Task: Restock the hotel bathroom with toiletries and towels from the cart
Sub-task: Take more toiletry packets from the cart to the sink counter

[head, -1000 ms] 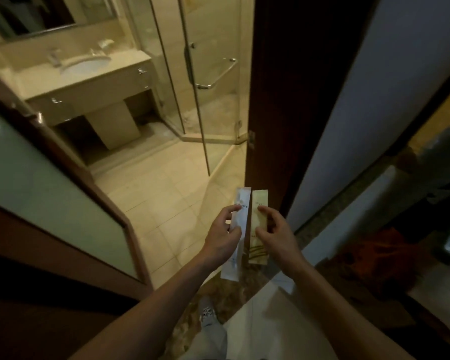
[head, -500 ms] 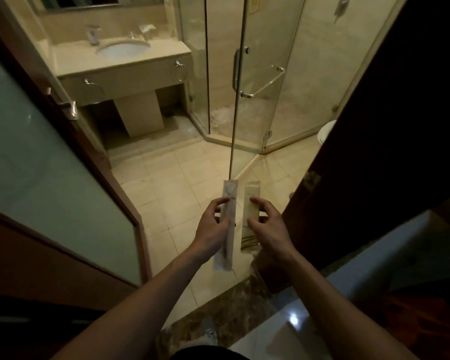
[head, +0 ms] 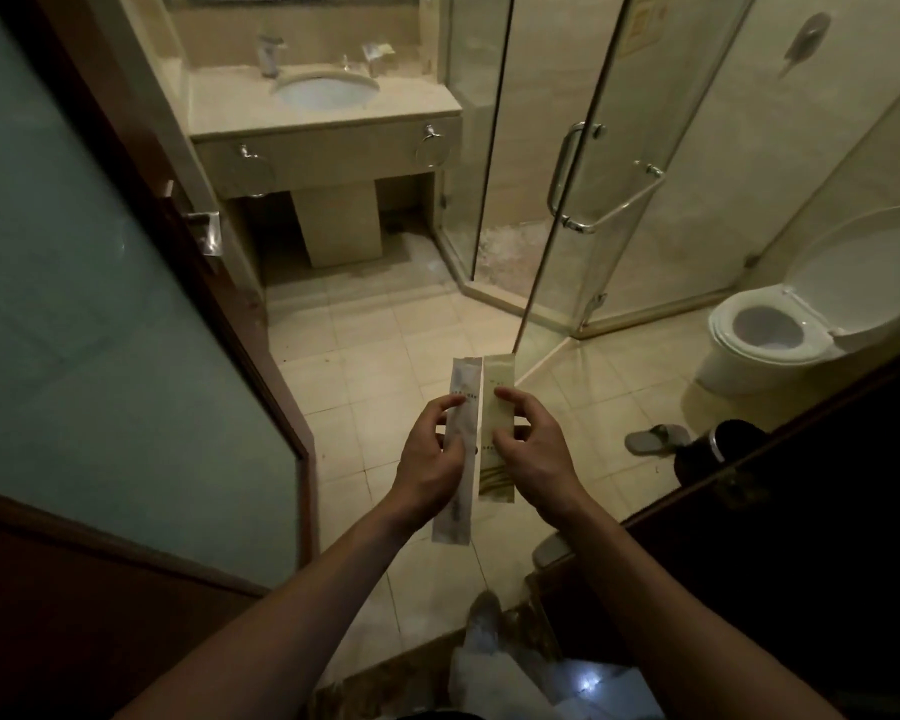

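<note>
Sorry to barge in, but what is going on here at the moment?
A person stands in the bathroom doorway, holding two slim toiletry packets side by side in front of them. The left hand pinches a white packet, and the right hand pinches a beige packet. Neither packet has been put down yet. The vanity with its sink lies ahead across the tiled floor.
</note>
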Demonstrator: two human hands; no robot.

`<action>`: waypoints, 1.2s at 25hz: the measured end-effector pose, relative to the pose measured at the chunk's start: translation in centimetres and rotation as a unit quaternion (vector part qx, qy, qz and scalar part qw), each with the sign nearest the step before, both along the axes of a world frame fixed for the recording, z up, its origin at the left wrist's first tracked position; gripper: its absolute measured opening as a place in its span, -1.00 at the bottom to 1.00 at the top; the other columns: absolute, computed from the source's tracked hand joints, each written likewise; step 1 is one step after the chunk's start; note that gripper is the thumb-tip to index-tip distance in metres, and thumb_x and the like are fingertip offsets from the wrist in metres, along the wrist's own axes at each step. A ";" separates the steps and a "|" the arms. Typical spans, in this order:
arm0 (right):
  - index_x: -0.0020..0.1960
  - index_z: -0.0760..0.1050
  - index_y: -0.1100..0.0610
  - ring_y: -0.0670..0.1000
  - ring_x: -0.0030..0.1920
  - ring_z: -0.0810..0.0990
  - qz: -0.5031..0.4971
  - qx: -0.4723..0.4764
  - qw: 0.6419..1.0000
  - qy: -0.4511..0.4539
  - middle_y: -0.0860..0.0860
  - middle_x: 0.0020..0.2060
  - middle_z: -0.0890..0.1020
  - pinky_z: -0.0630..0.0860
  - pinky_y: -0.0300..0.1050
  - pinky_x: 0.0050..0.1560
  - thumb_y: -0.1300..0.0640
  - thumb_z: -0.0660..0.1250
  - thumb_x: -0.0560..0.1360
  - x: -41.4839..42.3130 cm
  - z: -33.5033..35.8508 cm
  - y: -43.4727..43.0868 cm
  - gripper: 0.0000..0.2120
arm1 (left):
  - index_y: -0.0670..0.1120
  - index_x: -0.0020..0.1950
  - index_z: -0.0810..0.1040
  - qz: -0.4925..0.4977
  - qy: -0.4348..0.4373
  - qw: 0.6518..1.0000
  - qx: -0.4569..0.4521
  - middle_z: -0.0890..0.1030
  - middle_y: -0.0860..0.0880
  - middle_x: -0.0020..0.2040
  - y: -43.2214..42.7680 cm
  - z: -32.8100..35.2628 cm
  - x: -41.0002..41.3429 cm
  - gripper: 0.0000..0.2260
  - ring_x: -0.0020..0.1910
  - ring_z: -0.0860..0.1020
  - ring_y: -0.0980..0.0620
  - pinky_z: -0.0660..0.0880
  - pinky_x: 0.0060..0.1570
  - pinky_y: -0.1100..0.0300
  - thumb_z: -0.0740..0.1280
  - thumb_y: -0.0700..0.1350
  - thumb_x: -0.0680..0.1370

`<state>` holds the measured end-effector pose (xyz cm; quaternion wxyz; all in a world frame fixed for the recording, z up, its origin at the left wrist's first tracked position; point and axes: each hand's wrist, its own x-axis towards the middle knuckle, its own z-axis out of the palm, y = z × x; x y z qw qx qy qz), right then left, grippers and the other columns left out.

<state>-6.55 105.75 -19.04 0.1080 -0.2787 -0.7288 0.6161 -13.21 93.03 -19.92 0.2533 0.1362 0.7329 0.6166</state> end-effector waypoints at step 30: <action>0.39 0.45 0.03 0.08 0.01 0.66 0.120 -0.001 0.993 -0.007 -0.01 0.18 0.57 0.67 0.13 -0.03 0.35 0.26 0.53 -51.4 -0.9 17.1 -0.53 | 0.06 0.39 0.44 0.135 0.029 0.990 -0.003 0.52 0.06 0.17 15.2 -2.0 -50.0 -0.67 0.05 0.60 0.05 0.66 -0.06 0.10 0.27 -0.19 0.64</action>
